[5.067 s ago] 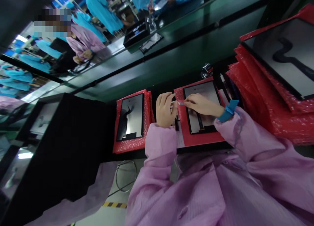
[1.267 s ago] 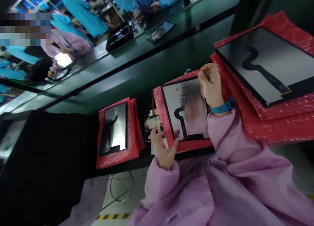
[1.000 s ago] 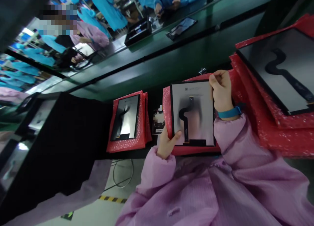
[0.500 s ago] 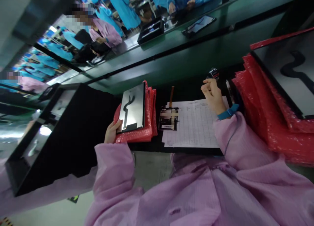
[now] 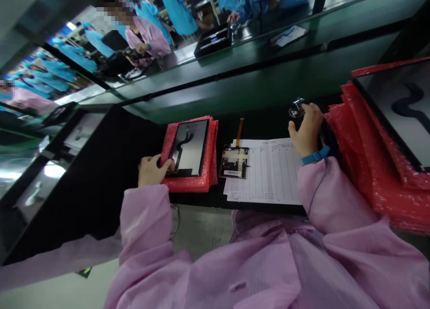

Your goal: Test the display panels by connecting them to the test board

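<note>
Left hand (image 5: 150,170) fingers curled on flat glossy panel (image 5: 188,146); right hand (image 5: 306,130) fingers closed over shiny metal tool (image 5: 296,108).

- Left hand (image 5: 150,170) is stretched forward and to the left, palm down, fingers loosely curled, thumb pointing right.
- Right hand (image 5: 305,130) reaches further forward, back of hand up, fingers bent; their tips are hidden, so the grasp is probably closed.
- Both arms are in pink sleeves, with a blue band on the right wrist.

Dark bench (image 5: 268,125) bearing red pouch stack (image 5: 190,183), small board (image 5: 234,162), printed sheet (image 5: 268,174), metal stamp (image 5: 297,107), and taller red pile (image 5: 376,165) at right.
</note>
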A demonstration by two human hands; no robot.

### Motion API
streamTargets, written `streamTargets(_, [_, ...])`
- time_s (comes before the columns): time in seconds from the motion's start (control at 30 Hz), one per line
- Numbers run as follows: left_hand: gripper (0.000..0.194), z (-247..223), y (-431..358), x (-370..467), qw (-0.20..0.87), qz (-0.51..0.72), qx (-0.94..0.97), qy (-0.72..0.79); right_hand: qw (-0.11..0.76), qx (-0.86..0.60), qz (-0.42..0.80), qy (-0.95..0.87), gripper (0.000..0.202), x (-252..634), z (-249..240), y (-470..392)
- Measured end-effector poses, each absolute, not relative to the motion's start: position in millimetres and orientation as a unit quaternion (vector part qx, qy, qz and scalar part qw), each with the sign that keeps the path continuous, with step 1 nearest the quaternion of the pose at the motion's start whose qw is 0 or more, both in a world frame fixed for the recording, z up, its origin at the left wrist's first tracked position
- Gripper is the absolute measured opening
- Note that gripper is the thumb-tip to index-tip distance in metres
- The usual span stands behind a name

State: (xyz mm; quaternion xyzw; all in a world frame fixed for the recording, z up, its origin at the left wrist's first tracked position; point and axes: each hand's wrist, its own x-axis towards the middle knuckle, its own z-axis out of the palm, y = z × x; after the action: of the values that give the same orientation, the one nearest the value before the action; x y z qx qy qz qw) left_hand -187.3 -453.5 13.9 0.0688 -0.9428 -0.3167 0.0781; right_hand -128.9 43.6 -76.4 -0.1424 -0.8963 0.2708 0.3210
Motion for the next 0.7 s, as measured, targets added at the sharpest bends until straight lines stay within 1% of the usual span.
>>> streamTargets(0.1, [0.055,2,-433,-158,0.126,-0.185,0.076,-0.972,0.294,-0.176,0.275,-0.898,0.081,-134,-84,55])
streamTargets(0.13, [0.061,-5,-421,-143,0.163,-0.173,0.067,-0.969,0.287,-0.182,0.276,-0.899,0.085,-137,-86,58])
streamTargets(0.17, [0.065,-14,-406,-125,0.227,-0.171,0.03,-0.958,0.281,-0.187,0.275,-0.9,0.087,-139,-88,61])
streamTargets(0.23, [0.059,-38,-368,-85,0.34,-0.216,-0.094,-0.91,0.273,-0.192,0.264,-0.905,0.087,-145,-89,65])
streamTargets(0.27, [0.053,-51,-347,-66,0.357,-0.238,-0.16,-0.889,0.269,-0.192,0.255,-0.909,0.085,-147,-88,67])
streamTargets(0.3, [0.047,-63,-326,-47,0.355,-0.248,-0.23,-0.872,0.266,-0.189,0.244,-0.913,0.083,-149,-87,68])
streamTargets(0.37, [0.038,-85,-285,-17,0.304,-0.254,-0.365,-0.842,0.26,-0.18,0.221,-0.923,0.078,-152,-83,69])
streamTargets(0.43, [0.035,-98,-251,1,0.251,-0.277,-0.435,-0.819,0.255,-0.174,0.199,-0.93,0.071,-152,-80,69])
streamTargets(0.53, [0.039,-103,-221,8,0.196,-0.294,-0.468,-0.81,0.243,-0.182,0.182,-0.935,0.068,-150,-75,67])
streamTargets(0.7, [0.049,-102,-216,5,0.146,-0.29,-0.468,-0.822,0.223,-0.193,0.172,-0.94,0.076,-148,-73,65])
